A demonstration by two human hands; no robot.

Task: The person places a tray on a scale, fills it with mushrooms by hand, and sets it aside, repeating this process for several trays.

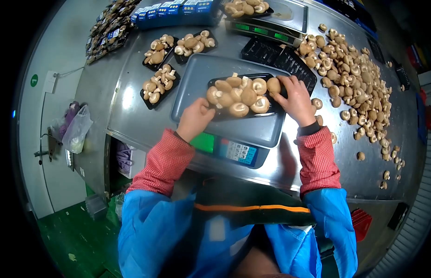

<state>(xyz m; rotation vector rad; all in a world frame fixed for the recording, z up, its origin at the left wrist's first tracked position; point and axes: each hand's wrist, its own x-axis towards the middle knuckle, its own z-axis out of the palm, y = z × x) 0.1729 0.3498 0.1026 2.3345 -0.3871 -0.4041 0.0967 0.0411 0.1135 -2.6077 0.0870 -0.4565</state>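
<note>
Left hand [197,119] curled at the near-left end of a black tray [272,110] on the scale [238,151]; grip cannot be told. Right hand [296,99] pinches a mushroom [273,85] at its right end. Tray looks nearly full. Beyond, left: three filled trays [149,104]. Right: loose mushrooms [359,88], unpacked, on the worktop [331,183]. Farther: empty black trays [261,50]; second scale [264,30] bearing a filled tray.

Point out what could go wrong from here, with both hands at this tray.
The mushroom at the right hand's fingertips sits at the end of the crowded black tray, so it might roll off onto the scale's platform. The left hand, close to the mushrooms at the other end, could nudge one loose. If either hand presses on the tray, the weight reading may be off.
</note>
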